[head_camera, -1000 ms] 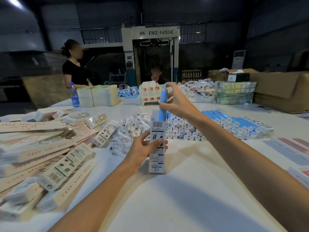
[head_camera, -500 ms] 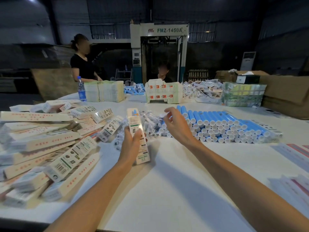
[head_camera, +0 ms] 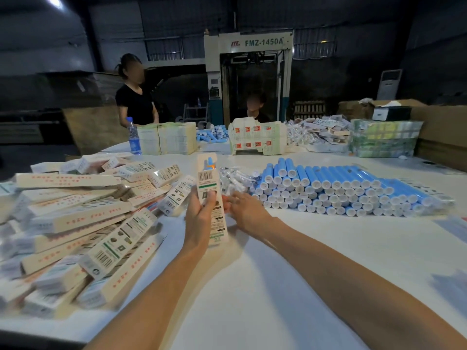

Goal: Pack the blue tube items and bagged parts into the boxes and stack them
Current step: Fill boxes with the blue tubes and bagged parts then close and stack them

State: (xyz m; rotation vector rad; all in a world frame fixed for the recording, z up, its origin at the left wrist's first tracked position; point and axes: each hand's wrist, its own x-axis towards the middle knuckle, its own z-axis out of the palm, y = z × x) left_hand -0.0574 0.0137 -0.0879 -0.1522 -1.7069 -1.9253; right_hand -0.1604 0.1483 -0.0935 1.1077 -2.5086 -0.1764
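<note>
Far left, we log heap of packed boxes (head_camera: 83, 223) on table (head_camera: 252, 279). Left hand (head_camera: 199, 218) clamps fingers round upright box (head_camera: 211, 188), blue tube (head_camera: 209, 163) poking from top. Right hand (head_camera: 246, 210) just beside box; fingers blurred, we cannot tell grip. Bagged parts (head_camera: 236, 176) behind; tube stack (head_camera: 336, 190) right.

Counter (head_camera: 252, 286): box pile (head_camera: 75, 223) left, tube stack (head_camera: 341, 193) right, bagged parts (head_camera: 237, 179) between them. Box (head_camera: 211, 198) in left hand (head_camera: 199, 218), before the bags. Bottle (head_camera: 133, 137) behind box pile.

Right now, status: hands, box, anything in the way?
Left hand grips box upright, blue tube tip showing at top. Right hand beside it, near bagged parts; grip blurred. Nothing blocking.
</note>
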